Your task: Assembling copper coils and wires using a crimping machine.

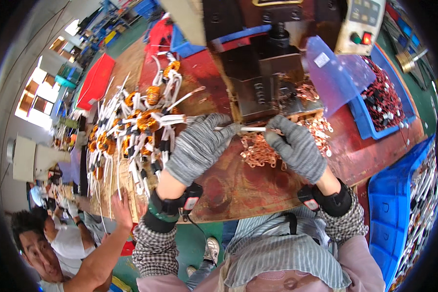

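White cable (253,129) lies crosswise just before the dark press (246,92), spanning from left hand (198,146) to right hand (299,150), about equally near; both pinch it, fingers curled nearly closed, its right tip hidden.

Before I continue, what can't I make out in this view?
Head view:
White cable: right end hidden by the right hand, another stretch by the left hand.
Copper terminals: any beneath the right hand are covered.
Lower-right blue bin: right side cut off by fisheye rim.
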`<state>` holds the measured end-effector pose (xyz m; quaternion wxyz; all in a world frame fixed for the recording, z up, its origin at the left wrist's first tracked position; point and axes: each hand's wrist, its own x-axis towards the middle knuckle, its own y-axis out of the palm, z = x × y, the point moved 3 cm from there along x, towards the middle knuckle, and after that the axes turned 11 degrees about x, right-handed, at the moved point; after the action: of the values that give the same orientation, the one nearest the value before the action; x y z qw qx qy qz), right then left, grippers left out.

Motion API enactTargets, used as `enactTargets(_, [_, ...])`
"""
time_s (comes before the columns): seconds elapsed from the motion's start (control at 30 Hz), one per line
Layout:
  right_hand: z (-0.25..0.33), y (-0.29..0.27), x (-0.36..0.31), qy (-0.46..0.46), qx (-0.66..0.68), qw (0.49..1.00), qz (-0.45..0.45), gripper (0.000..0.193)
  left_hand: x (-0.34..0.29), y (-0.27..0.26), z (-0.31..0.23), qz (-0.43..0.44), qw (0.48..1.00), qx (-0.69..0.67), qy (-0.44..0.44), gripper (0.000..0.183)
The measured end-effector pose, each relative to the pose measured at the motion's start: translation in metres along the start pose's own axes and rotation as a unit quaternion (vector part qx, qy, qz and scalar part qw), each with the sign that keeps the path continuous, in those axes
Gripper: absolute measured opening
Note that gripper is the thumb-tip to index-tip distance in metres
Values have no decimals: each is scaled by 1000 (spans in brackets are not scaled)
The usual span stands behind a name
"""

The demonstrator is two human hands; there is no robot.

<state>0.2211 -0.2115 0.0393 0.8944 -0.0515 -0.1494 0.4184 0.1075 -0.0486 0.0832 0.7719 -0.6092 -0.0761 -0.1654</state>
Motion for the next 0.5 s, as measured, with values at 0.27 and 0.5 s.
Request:
enactTargets(0.27, [-1, 6, -11, 199, 268, 941, 60, 19, -94, 4, 144, 242, 941, 115, -209, 60])
enactTargets(0.5, [-6, 10, -9, 96, 262, 960, -26, 19, -92, 28, 144, 185, 927, 157, -286, 54])
